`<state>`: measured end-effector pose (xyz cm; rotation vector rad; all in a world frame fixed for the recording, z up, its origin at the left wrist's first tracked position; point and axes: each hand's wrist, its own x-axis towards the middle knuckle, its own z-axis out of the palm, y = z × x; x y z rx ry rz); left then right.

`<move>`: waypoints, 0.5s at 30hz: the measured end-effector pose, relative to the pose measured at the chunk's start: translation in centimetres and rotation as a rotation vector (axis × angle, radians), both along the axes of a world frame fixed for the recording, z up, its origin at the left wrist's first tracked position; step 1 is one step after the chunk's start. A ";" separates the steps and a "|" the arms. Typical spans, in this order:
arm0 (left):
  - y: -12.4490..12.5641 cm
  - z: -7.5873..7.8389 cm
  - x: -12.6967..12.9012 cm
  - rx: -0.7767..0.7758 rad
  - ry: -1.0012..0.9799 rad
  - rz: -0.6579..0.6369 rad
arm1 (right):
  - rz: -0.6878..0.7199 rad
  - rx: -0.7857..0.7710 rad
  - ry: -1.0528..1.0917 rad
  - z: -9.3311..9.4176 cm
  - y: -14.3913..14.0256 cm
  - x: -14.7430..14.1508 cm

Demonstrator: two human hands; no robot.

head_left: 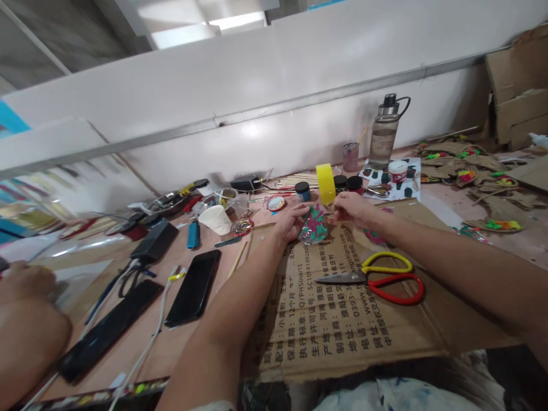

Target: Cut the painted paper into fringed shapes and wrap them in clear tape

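Note:
My left hand (291,222) is closed on the edge of a small, glossy piece with a green and magenta pattern (314,225), held above a printed cardboard sheet (317,331). At the piece's other side, my right hand (354,209) has its fingers pinched together; what lies between them is too small to tell. Just behind both hands stands a yellow roll of tape (326,184). Scissors (377,278) with one yellow and one red handle lie on the cardboard, nearer to me. Another patterned piece (374,236) shows partly beneath my right forearm.
To the left lie a black phone (193,287), a paper cup (214,220) and a white cable (152,337). Paint jars (302,192) and a water bottle (383,134) stand behind. Decorated cardboard shapes (492,185) pile up right. Another person's hand (28,291) is far left.

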<state>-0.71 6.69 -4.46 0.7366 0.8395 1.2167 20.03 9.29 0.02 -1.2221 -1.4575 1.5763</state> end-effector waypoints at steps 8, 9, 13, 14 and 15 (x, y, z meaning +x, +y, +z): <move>-0.4 0.4 0.2 -0.022 0.041 0.029 | 0.005 -0.150 0.080 1.5 0.1 1.5; -0.6 0.4 0.3 -0.020 0.051 0.025 | 0.010 -0.172 0.071 1.6 -0.1 1.6; -1.0 1.0 0.4 0.021 0.072 -0.045 | 0.025 -0.249 0.023 2.0 -0.8 1.8; -1.1 1.2 0.4 0.030 0.079 -0.078 | 0.032 -0.262 0.017 2.1 -0.9 1.8; -1.1 1.5 0.4 0.038 0.086 -0.113 | 0.040 -0.273 0.015 2.2 -1.1 1.8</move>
